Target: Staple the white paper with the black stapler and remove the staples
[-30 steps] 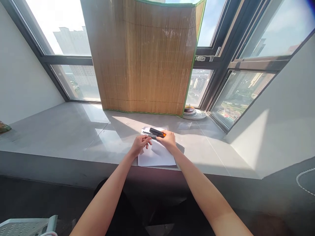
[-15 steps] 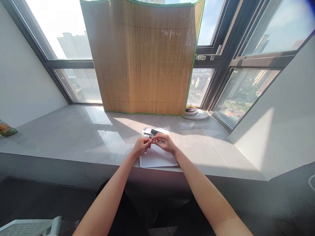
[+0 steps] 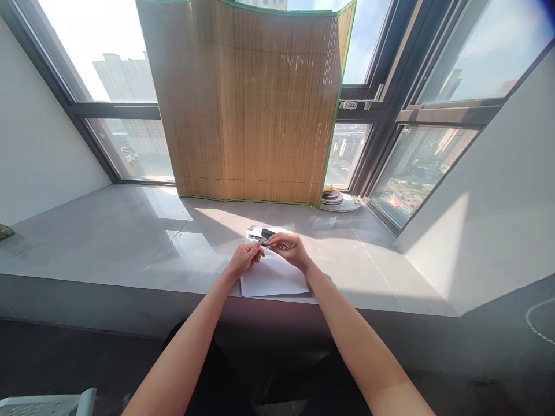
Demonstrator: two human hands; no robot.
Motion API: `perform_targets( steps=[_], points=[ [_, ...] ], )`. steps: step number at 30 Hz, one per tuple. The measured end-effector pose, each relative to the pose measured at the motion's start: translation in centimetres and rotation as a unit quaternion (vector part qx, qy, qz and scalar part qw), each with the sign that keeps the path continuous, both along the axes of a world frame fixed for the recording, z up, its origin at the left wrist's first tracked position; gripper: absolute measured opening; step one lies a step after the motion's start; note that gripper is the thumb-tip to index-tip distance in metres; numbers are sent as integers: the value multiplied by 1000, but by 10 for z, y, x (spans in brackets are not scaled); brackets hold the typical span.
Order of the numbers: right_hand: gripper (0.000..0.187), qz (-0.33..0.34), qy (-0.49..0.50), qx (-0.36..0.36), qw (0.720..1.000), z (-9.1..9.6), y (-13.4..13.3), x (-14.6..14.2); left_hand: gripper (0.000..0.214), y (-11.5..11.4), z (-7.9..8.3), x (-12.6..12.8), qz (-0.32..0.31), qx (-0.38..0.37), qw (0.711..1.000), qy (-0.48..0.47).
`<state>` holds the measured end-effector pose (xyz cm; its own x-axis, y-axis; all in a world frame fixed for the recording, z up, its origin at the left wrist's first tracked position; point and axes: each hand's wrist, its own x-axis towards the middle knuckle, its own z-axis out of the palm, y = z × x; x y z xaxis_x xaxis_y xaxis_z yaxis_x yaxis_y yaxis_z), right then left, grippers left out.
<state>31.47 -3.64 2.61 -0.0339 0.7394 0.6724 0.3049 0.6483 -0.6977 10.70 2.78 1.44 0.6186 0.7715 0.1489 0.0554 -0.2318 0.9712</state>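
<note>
My left hand point(image 3: 248, 258) and my right hand point(image 3: 292, 250) are close together above a sheet of white paper point(image 3: 274, 280). Both are closed in a pinch, thumb against fingers. Whatever lies between the fingertips is too small to name. Just beyond the fingers, at the paper's far end, is a dark, oblong object point(image 3: 267, 233), partly covered by my right hand. Beside it on the left lies a thin black and silvery piece point(image 3: 255, 237), its near end close to my left fingertips.
The paper rests near the front edge of a pale tiled windowsill point(image 3: 195, 260). A bamboo mat point(image 3: 255, 110) with green edging stands against the window. Stacked plates point(image 3: 333, 199) sit at its right foot. A pale perforated plastic piece point(image 3: 47, 404) shows at lower left.
My fingertips have drawn slightly apart, and more of the black and silvery piece shows between them. The whole view has shifted a little, so the scene sits further left.
</note>
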Motion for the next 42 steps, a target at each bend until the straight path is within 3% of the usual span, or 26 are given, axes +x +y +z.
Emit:
perform_targets(
  steps=[4,9,12,17,20,25,27,29,30,31,35,39,42],
  points=[
    [23,-191,45,-41,980,8,12,52,57,-1,-2,1,40,-57,997,27],
    [9,-423,-41,-172,889,-3,39,148,53,-2,0,1,34,-62,996,59],
    [5,-485,-41,-221,845,-21,47,180,54,-1,0,1,38,-62,995,62],
    [4,-502,-59,-266,821,-38,48,191,54,-1,-2,1,35,-51,997,46],
    [8,-489,-86,-278,822,-42,47,192,55,-6,-4,1,63,-18,998,11],
    [12,-484,-88,-242,836,-43,45,194,57,7,-9,-10,259,65,960,-84],
    [14,-493,-91,-212,839,-40,44,193,56,30,-8,-23,334,76,939,-20],
    [17,-507,-103,-168,839,-36,43,190,44,63,-4,-37,379,126,908,128],
    [18,-513,-112,-145,838,-34,43,188,37,81,-1,-43,375,158,887,218],
    [19,-516,-121,-125,839,-32,42,185,38,98,2,-48,372,168,879,247],
    [17,-475,-149,-69,864,-28,42,168,52,152,6,-57,312,176,889,286],
    [15,-431,-154,-59,887,-26,44,152,55,174,-3,-58,233,220,892,320],
    [15,-400,-151,-50,903,-23,46,144,40,179,-14,-60,227,251,880,332]
  ],
)
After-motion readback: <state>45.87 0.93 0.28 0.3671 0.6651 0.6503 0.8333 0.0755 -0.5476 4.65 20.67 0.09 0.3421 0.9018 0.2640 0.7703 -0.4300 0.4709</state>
